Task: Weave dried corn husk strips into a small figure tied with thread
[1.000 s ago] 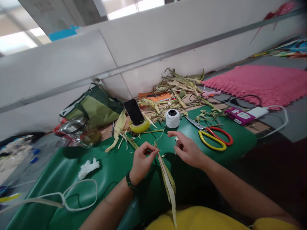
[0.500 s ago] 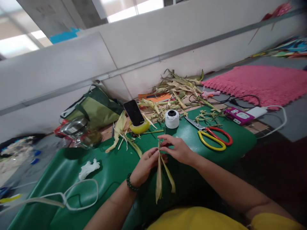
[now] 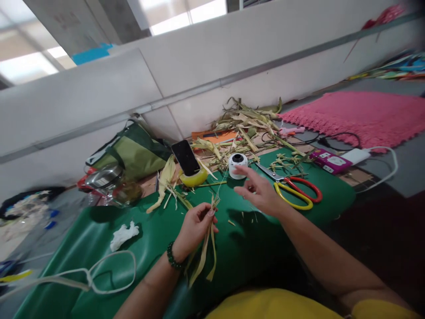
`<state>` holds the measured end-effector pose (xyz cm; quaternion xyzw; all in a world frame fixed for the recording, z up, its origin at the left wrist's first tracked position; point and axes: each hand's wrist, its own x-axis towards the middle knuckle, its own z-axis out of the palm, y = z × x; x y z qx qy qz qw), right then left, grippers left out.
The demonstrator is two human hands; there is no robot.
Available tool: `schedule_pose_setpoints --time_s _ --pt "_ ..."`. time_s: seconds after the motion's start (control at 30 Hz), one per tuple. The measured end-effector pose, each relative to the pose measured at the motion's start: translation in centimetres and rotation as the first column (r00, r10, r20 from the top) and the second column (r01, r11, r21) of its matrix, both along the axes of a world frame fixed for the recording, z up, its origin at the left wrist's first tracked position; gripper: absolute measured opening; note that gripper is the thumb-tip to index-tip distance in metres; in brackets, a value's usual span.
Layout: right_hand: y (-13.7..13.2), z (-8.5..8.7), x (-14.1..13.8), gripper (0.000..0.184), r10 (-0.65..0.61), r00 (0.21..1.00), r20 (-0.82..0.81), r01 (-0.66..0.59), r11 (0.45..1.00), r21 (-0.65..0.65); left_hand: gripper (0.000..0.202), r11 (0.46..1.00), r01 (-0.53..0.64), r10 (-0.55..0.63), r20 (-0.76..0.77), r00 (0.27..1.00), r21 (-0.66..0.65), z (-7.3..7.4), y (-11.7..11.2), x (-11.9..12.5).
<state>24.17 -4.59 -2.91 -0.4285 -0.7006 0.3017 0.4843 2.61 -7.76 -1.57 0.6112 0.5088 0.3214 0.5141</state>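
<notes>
My left hand point(image 3: 194, 228) is closed on a small bunch of dry husk strips point(image 3: 203, 250) that hang down over the green mat point(image 3: 109, 221). A thin white thread runs from the top of the bunch up to the spool of thread point(image 3: 238, 165). My right hand point(image 3: 260, 192) hovers a little to the right of the bunch, fingers spread and empty, close to the spool and just left of the red and yellow scissors point(image 3: 294, 188).
A phone point(image 3: 186, 157) leans in a yellow stand. A pile of husks point(image 3: 247, 122) lies by the wall, a green bag point(image 3: 133, 150) to the left. A pink mat point(image 3: 358, 115), purple power strip point(image 3: 330, 160), white tissue point(image 3: 122, 234) and white cord point(image 3: 99, 277) lie around.
My right hand let go of the bunch and moved up and right toward the spool. My left hand keeps the strips, which now hang lower and further left.
</notes>
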Motion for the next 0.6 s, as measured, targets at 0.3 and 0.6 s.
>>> schedule_pose_setpoints --time_s 0.3,0.6 --pt "0.6 0.5 -0.2 0.032 0.082 0.987 -0.138 -0.102 0.985 -0.143 0.013 0.962 0.118 -0.001 -0.428 0.904 0.247 1.2 -0.4 -0.9" --pt "0.0 -0.2 0.7 0.027 -0.143 0.942 0.303 0.179 0.979 -0.095 0.026 0.987 -0.121 0.132 -0.101 0.986 0.107 1.5 0.3 -0.7"
